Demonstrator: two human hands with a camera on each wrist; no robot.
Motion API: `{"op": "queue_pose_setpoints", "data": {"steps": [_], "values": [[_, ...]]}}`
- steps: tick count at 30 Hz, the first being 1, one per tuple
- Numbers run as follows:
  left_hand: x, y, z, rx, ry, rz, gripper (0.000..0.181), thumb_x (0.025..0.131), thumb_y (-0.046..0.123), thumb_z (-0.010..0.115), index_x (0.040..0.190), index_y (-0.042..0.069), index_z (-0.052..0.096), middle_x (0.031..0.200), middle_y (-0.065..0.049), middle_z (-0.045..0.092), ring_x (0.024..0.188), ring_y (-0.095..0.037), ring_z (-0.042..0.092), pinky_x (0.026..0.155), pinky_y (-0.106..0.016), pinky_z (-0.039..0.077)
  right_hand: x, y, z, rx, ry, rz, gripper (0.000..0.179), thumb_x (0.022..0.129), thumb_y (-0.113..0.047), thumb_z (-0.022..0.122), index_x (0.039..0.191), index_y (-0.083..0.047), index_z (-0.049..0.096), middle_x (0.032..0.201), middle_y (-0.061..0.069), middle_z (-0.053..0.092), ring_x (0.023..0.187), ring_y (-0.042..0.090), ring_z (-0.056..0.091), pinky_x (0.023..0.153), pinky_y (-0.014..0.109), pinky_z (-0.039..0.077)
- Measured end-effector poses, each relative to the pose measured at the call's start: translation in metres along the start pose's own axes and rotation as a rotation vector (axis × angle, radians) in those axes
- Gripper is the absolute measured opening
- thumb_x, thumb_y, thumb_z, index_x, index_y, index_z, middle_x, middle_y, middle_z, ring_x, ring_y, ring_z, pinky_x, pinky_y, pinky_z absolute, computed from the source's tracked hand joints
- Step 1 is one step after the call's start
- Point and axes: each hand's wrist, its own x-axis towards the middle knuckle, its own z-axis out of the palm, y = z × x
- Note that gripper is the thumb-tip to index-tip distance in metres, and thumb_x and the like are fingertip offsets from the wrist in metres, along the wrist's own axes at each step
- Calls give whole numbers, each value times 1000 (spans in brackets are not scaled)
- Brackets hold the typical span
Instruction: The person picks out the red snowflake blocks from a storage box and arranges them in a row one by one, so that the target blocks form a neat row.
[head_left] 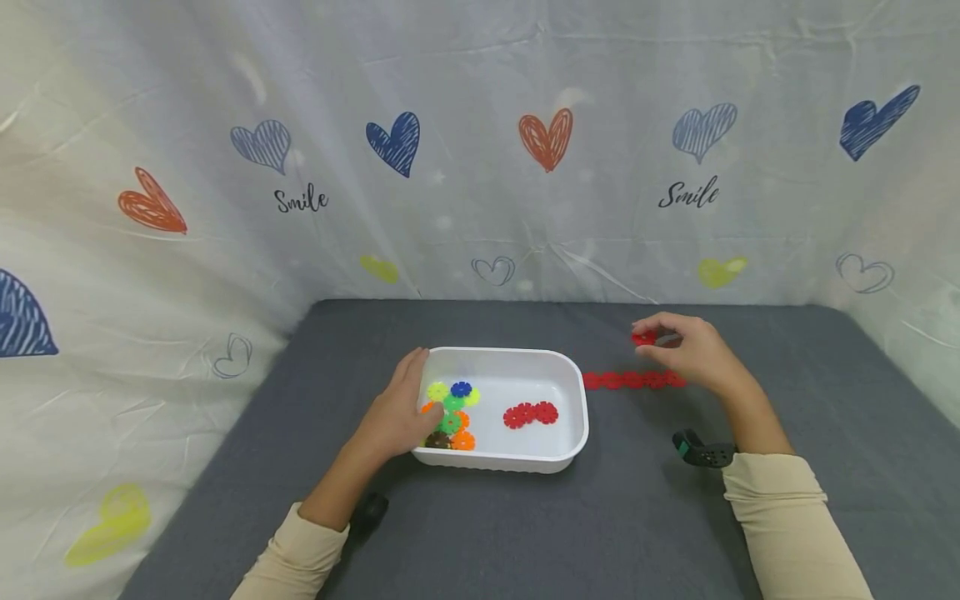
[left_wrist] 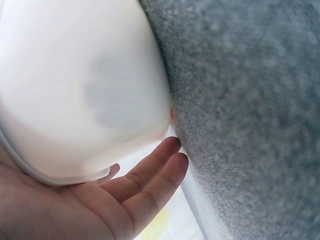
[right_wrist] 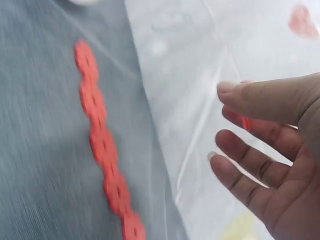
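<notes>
My left hand [head_left: 393,414] grips the left end of a white plastic tub [head_left: 491,460], thumb over the rim and fingers along the outer wall. In the left wrist view, the tub's wall [left_wrist: 80,95] hides part of the hand. Between thumb and forefinger, my right hand [head_left: 699,352] pinches a red flower-shaped disc [head_left: 642,339], held up off the table. Only a sliver of that disc [right_wrist: 246,123] shows in the right wrist view. Below that hand, a row of joined red discs [head_left: 633,381] lies on the table, running rightward from the tub's right side.
Inside the tub, several multicoloured flower discs [head_left: 452,422] are heaped at the left, and a few red discs [head_left: 530,414] lie right of centre. Grey cloth covers the table [head_left: 525,533]. A pale curtain [head_left: 465,75] printed with hearts hangs behind and at the sides.
</notes>
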Motion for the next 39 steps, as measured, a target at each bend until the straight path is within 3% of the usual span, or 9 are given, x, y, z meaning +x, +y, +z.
{"op": "queue_pose_setpoints", "data": {"steps": [7,14,20,27,39], "values": [[0,0,0,-5,2,12,84,89,23,59,160,7,17,164,-12,15,130,-40,46,102,-62,40,-13,42,-21,-63,-89,145,31,91,-13,74,119,-1,67,116,22,66,108,43,61,81,54,52],[-1,1,-1,1,11,13,84,89,23,60,159,7,18,164,-12,17,131,-40,46,101,-62,40,-21,67,-25,-153,-200,209,28,85,-3,74,111,5,67,109,26,65,98,44,61,75,51,52],[-1,3,-1,-4,-2,-4,84,89,24,61,160,8,17,164,-12,15,133,-39,44,103,-62,39,-24,72,-27,-109,-171,208,25,87,5,64,112,7,66,109,26,64,99,44,61,74,49,52],[0,2,-1,-2,-3,-6,84,89,23,61,160,8,17,164,-12,15,134,-38,43,103,-62,38,-24,75,-26,-86,-157,253,26,89,3,63,114,10,64,109,29,63,88,33,62,67,40,52],[-1,3,-1,-8,-3,-17,84,90,23,61,160,8,18,165,-11,15,133,-38,43,103,-62,39,-21,74,-21,-141,-161,253,27,88,0,66,112,12,64,103,27,64,90,38,59,73,49,50]]}}
